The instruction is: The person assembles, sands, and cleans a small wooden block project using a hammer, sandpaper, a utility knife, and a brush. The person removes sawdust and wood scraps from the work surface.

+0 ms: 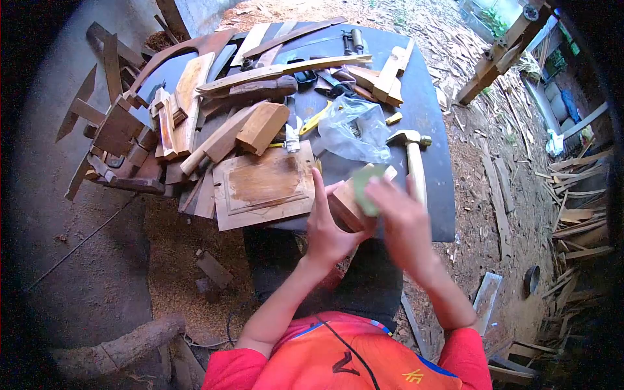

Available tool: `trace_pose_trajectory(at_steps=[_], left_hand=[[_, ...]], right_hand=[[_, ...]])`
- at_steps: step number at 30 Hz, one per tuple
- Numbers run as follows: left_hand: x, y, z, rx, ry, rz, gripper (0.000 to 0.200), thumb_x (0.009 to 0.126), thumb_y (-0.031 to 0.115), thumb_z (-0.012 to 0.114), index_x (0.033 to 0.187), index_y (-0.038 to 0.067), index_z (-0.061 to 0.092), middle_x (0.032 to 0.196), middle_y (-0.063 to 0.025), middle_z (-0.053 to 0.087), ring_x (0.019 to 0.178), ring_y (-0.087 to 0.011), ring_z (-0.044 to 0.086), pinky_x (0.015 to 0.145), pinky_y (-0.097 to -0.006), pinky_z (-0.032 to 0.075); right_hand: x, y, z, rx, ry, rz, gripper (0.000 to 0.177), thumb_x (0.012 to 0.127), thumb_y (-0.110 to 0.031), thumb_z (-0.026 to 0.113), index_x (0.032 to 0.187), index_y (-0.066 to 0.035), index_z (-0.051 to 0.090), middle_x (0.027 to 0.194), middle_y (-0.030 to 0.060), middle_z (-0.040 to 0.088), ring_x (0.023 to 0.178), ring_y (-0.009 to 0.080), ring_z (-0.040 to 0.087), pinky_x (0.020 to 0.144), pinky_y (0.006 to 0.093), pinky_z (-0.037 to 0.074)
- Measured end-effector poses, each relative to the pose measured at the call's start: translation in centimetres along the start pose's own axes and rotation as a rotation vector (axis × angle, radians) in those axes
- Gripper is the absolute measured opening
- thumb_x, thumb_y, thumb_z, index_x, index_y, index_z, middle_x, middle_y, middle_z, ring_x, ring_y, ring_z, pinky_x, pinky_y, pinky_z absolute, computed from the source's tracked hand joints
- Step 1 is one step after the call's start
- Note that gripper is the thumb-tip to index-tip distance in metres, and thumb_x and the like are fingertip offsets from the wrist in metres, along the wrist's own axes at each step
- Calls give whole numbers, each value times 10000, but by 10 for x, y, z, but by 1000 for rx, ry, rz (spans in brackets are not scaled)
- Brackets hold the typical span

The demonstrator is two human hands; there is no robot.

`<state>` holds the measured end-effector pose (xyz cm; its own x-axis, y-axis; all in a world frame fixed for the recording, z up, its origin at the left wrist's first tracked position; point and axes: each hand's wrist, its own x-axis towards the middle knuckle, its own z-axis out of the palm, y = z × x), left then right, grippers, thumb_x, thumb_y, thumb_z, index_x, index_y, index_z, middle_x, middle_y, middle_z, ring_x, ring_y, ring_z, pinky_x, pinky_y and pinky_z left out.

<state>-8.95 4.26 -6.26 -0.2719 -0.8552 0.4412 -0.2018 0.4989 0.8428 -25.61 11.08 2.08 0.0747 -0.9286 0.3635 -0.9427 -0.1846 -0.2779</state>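
A small wooden block (346, 207) is held over the front edge of the dark table by my left hand (330, 231), its thumb and fingers around the block. My right hand (400, 218), blurred by motion, grips a green pad (368, 188) against the block's right side. Left of my hands lies a square wooden panel (263, 184) with a raised centre. Just behind the block is a crumpled clear plastic bag (356, 130). A hammer (416, 166) with a pale handle lies to the right of my right hand.
Wood pieces and tools are piled on the dark table (439, 188). A rusty vise (120, 133) stands at its left. A wooden post (504, 58) rises at the upper right. Wood scraps (575, 218) and shavings cover the ground, and a log (123, 344) lies lower left.
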Motion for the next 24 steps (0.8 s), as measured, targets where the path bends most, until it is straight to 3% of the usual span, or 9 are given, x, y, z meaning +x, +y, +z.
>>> trace_pose_trajectory(at_steps=[1,4,5,9,13,17,21,24], left_hand=[[0,1,0,10,2,0,1598,672,316,1074,1789,-15,-20,1402,-250,692,1237,-428,718,1082,-503,578],[2,5,-2,-18,-4,-3,1586,684,337,1070,1796,7,-10,1408,-255,691,1244,-424,718,1077,-501,582],[2,4,-3,-15,-2,3,1584,683,333,1071,1797,10,-7,1408,-258,691,1242,-424,719,1072,-500,585],[0,2,1,-11,6,14,1551,707,342,1059,1799,14,9,1406,-265,692,1238,-425,724,1060,-495,594],[-2,-6,6,25,24,-49,1578,681,338,1073,1801,22,6,1401,-266,689,1240,-424,722,1067,-499,592],[-2,1,1,2,5,13,1595,661,305,1082,1806,40,4,1393,-260,684,1233,-419,719,1055,-501,598],[2,3,-1,21,-3,8,1635,623,282,1100,1806,41,-2,1390,-255,684,1246,-417,709,1080,-492,582],[0,2,3,30,5,24,1645,620,291,1104,1802,29,-10,1377,-246,693,1241,-398,713,1093,-482,575]], right_hand=[[5,7,-1,-66,47,118,524,934,61,635,1418,-99,756,1469,148,746,1416,383,679,1297,593,408],[-20,-26,4,14,-19,-35,467,939,18,632,1393,-36,728,1498,186,718,1424,417,662,1254,631,439],[-26,-41,5,102,-44,5,510,964,59,620,1430,-102,752,1479,160,736,1426,401,666,1290,593,413],[-11,1,-5,-189,55,143,491,961,28,638,1417,-107,760,1478,148,743,1426,364,677,1287,605,416],[-38,-40,0,54,-66,-26,510,905,38,634,1399,-40,733,1499,172,724,1454,407,639,1297,630,383],[-23,-16,-12,-215,-7,110,511,909,30,632,1408,-32,725,1492,167,729,1442,390,655,1297,631,379],[-41,-26,-6,56,-25,2,499,930,49,614,1403,-58,734,1506,161,725,1435,355,669,1301,628,372],[-26,-2,-10,-179,90,156,438,957,48,650,1366,-74,747,1390,162,781,1375,358,704,1267,594,421]])
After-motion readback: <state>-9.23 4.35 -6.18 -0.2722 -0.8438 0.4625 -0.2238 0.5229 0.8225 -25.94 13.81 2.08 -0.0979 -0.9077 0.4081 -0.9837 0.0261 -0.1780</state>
